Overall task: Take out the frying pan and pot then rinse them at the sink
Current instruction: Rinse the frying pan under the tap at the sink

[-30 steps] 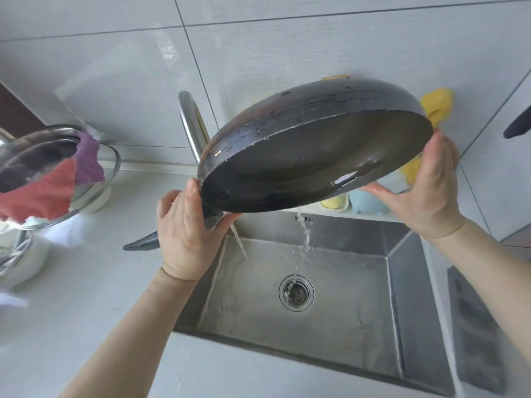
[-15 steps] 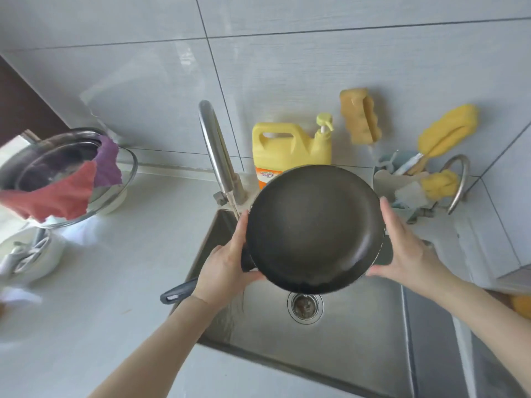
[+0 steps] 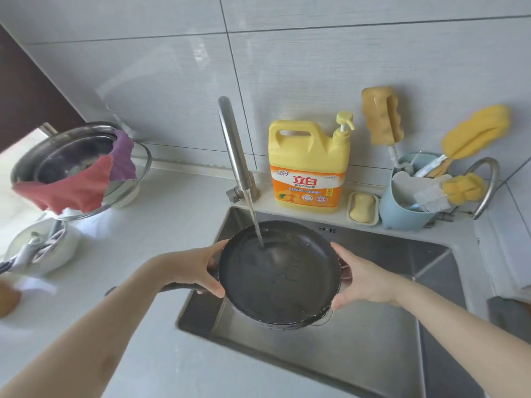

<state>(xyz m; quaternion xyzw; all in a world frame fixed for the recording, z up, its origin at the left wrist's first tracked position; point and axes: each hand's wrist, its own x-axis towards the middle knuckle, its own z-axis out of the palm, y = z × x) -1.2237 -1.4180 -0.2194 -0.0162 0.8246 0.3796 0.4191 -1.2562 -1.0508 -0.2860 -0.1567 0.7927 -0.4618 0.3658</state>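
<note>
A black frying pan [image 3: 280, 275] is held face up over the steel sink [image 3: 382, 349], under the tap [image 3: 234, 156]. A thin stream of water falls into the pan. My left hand [image 3: 198, 268] grips the pan's left rim where the dark handle joins. On the opposite side my right hand [image 3: 360, 278] holds the right rim. A steel pot [image 3: 69, 156] sits on the counter at the left, tilted, with red and purple cloths draped over its rim.
Behind the sink stand a yellow detergent bottle [image 3: 309, 165], a soap dish [image 3: 362, 208] and a blue holder [image 3: 408, 202] with brushes and sponges. A second curved tap [image 3: 485, 185] is at the right. White bowls [image 3: 43, 248] sit on the left counter.
The pan was raised and tipped with its underside up, draining. It has come down, turned face up and level, and now sits under the running water.
</note>
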